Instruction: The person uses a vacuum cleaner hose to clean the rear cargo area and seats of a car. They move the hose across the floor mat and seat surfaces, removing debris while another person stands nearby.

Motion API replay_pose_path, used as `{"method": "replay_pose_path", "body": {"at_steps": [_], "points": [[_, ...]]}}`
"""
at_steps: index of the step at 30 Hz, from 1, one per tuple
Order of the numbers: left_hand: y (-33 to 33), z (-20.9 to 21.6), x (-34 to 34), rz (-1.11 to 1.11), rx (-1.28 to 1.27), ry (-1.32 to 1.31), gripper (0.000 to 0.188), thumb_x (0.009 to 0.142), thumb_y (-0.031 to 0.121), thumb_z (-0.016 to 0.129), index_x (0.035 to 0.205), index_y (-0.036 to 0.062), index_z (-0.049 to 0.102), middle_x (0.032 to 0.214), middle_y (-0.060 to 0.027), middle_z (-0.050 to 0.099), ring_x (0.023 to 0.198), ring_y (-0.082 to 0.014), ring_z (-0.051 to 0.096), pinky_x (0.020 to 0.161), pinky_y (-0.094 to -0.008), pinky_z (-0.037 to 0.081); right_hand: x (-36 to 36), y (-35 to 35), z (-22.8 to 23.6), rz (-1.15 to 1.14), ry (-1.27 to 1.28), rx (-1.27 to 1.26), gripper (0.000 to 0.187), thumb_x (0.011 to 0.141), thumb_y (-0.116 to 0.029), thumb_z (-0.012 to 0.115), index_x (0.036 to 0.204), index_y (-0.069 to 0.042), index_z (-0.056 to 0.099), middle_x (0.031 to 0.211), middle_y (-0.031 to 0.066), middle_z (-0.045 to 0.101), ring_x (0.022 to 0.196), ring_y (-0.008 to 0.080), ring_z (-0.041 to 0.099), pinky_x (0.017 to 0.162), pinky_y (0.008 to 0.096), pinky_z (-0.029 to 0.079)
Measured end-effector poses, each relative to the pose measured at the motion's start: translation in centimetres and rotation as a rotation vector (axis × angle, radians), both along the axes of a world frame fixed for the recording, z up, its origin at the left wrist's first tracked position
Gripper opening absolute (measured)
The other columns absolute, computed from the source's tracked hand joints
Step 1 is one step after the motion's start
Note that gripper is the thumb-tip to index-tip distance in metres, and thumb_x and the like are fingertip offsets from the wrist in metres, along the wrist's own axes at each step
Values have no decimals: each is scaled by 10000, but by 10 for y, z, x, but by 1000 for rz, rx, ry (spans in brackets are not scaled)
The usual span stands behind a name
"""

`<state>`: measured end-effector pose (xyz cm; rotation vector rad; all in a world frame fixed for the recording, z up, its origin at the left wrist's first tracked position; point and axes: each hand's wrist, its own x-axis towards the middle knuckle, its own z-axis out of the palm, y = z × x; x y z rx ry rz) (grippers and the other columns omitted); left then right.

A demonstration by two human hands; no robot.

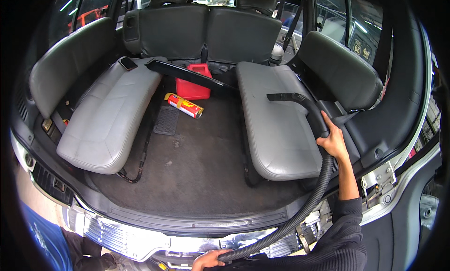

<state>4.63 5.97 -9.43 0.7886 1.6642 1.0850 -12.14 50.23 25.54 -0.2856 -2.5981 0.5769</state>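
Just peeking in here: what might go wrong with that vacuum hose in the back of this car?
The right hand grips the vacuum wand over the right bench seat, the left hand the vacuum hose; the hose might snag around the rear bumper.
A bump could dislodge the long black panel lying across the gap between the seats.
The red-and-yellow canister lies on its side, so it may roll if nudged.
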Motion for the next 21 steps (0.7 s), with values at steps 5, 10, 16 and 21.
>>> {"method": "replay_pose_path", "body": {"at_steps": [5,10,16,21], "points": [[-6,25,-15,93,-52,-43,743,787,143,707,1448,120,367,1337,-168,539,1236,-317,509,1050,-369,377,-52,3,-7,-41,106,-22,826,604,-68,662,1402,-65,452,942,222,684,877,281,686,841,348,501],[9,46,-31,241,-16,113,731,823,100,671,1457,125,308,1245,-196,585,1183,-335,552,1001,-409,417,-122,16,-11,-125,64,-26,850,596,-137,707,1406,-85,456,1004,235,681,952,300,676,868,359,499],[19,11,-20,153,-192,197,808,796,186,724,1433,12,258,1231,-262,575,1171,-387,548,986,-426,430,-76,10,-21,10,27,-88,871,593,-115,675,1426,-73,422,998,225,680,892,279,683,847,346,500],[6,-11,16,17,-278,189,815,765,271,751,1412,22,321,1253,-278,553,1188,-381,536,988,-419,427,47,-27,-14,184,87,-7,856,578,-20,596,1416,-42,422,911,193,674,693,186,633,767,253,493]]}}
